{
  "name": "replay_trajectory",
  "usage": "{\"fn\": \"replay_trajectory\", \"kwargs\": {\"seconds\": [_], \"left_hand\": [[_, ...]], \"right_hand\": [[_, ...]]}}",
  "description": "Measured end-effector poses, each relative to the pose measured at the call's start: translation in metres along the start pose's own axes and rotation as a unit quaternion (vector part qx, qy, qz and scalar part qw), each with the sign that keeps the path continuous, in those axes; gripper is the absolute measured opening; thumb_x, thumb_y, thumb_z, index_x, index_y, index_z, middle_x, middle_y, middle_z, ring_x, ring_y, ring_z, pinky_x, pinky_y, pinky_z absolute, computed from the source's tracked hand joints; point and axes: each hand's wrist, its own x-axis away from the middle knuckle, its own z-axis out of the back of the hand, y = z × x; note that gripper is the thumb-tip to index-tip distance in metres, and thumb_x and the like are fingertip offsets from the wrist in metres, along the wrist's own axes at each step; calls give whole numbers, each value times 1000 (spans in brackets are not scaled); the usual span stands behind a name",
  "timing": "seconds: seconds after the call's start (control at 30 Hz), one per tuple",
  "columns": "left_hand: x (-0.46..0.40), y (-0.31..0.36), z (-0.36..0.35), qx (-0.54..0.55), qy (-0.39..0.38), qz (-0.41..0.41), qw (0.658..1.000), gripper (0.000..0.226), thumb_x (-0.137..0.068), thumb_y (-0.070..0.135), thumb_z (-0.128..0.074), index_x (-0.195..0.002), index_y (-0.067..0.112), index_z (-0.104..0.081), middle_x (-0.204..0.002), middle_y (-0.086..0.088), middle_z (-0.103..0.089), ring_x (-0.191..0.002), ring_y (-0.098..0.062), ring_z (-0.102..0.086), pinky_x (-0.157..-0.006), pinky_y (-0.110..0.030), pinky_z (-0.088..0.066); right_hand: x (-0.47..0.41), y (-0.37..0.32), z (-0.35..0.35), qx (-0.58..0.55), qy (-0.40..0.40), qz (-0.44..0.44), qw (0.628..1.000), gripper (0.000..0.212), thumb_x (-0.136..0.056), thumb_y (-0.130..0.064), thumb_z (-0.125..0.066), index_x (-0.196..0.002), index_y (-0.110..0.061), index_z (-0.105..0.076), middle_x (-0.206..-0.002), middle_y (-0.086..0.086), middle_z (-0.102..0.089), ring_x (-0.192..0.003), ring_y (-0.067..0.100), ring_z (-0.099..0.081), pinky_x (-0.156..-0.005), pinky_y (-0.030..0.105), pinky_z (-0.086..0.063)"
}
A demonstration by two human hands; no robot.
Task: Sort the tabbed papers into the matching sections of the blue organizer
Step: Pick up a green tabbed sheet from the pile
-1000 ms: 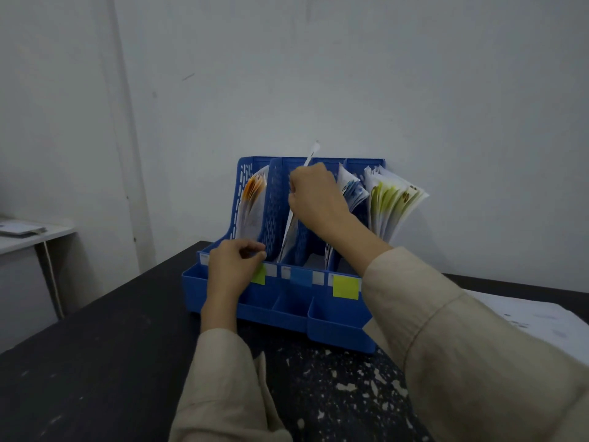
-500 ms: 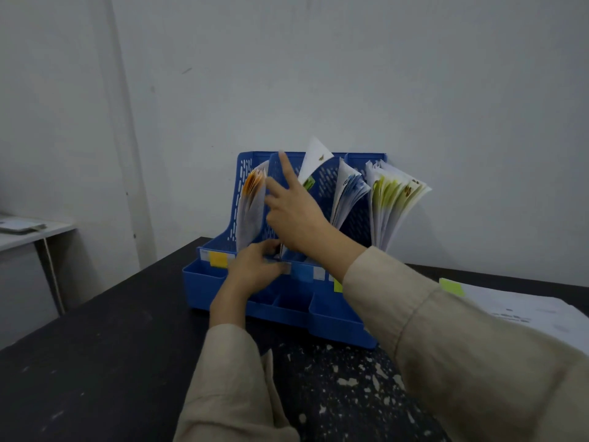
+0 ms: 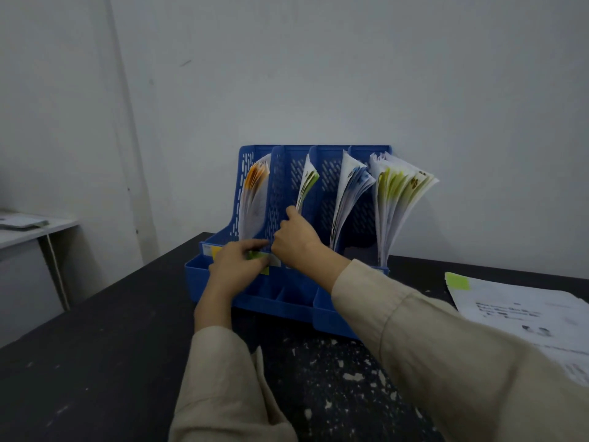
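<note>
here my right hand [image 3: 294, 242], fingers curled, seats a green-tabbed paper [image 3: 306, 186] in the organizer's [image 3: 287, 291] second slot while my left hand [image 3: 237, 263] pinches the green label [image 3: 256, 255] below, so next i'd probably take another sheet from the pile [image 3: 522, 317] on the surface [image 3: 95, 346].

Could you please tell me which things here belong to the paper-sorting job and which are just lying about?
Part of the job:
blue organizer
papers filed in its sections
stack of papers on the black table
left hand and right hand

Lying about:
white side table at left, with something flat on it
</note>
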Motion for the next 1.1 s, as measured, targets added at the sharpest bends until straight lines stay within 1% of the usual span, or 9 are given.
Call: {"fn": "replay_trajectory", "kwargs": {"seconds": [0.1, 0.13, 0.3, 0.5, 0.63, 0.83, 0.9, 1.0, 1.1], "left_hand": [[-1, -1, 1, 9, -2, 1, 1000, 34, -71, 35, -60, -104, 36, -65, -114, 0, -65, -106, -23, -56, -95, -49, -45], [-1, -1, 1, 12, -3, 2, 1000, 28, -75, 31, -63, -102, 37, -64, -113, -1, -65, -105, -23, -57, -95, -49, -45], [0, -1, 2, 18, -10, 7, 1000, 36, -61, 41, -55, -96, 43, -61, -118, 0, -64, -110, -23, -55, -97, -48, -44], [0, -1, 0, 20, -12, 11, 1000, 37, -63, 41, -58, -99, 41, -64, -109, 3, -63, -112, -22, -53, -100, -47, -42], [-1, -4, 0, 25, -5, -2, 1000, 33, -74, 30, -64, -106, 32, -67, -103, 4, -63, -107, -19, -55, -98, -46, -43], [-5, 1, 1, 37, 46, -60, 996, 30, -84, 9, -62, -112, 18, -67, -110, 0, -66, -105, -12, -57, -94, -29, -45], [-2, 15, 1, 37, 84, -101, 991, 26, -85, 6, -60, -108, 16, -69, -99, 3, -66, -93, -7, -57, -81, -16, -42], [1, 42, 1, 41, 113, -166, 979, 19, -86, 8, -60, -98, 18, -72, -83, 11, -64, -76, -2, -57, -63, -2, -40], [5, 68, -10, 48, 73, -227, 970, 17, -88, 9, -60, -90, 22, -71, -75, 6, -64, -61, 1, -54, -57, -7, -43]], "right_hand": [[0, 1, 6, -32, -1, 17, 999, 28, -102, -25, -35, -119, -18, -55, -88, -3, -57, -80, 19, -50, -108, 39, -22], [1, 3, 7, -40, 2, 21, 999, 27, -102, -24, -36, -119, -17, -55, -88, -2, -57, -80, 19, -50, -108, 39, -22], [2, 11, 3, -1, 69, -36, 997, 30, -97, -29, -48, -124, -18, -56, -130, 4, -55, -124, 25, -43, -114, 52, -13], [4, 15, 0, -29, 104, -49, 993, 22, -98, -23, -46, -114, -17, -61, -117, 2, -63, -116, 26, -51, -108, 47, -22], [1, 12, -6, -41, 106, -42, 993, 22, -98, -23, -45, -111, -18, -62, -116, 1, -63, -118, 25, -49, -112, 50, -16], [25, 17, -18, -86, 222, -81, 968, 36, -96, -13, -44, -131, -9, -48, -142, 14, -42, -142, 31, -19, -110, 63, 3], [43, 18, -25, -139, 274, -103, 946, 37, -90, -7, -51, -127, -7, -52, -141, 17, -44, -141, 31, -24, -111, 62, -5], [70, 20, -47, -186, 369, -163, 896, 32, -69, -2, -68, -101, -7, -66, -110, 15, -64, -114, 32, -55, -99, 56, -37], [100, 27, -71, -240, 373, -200, 874, 26, -68, -1, -62, -92, -9, -67, -96, 11, -66, -91, 32, -60, -78, 43, -45]]}}
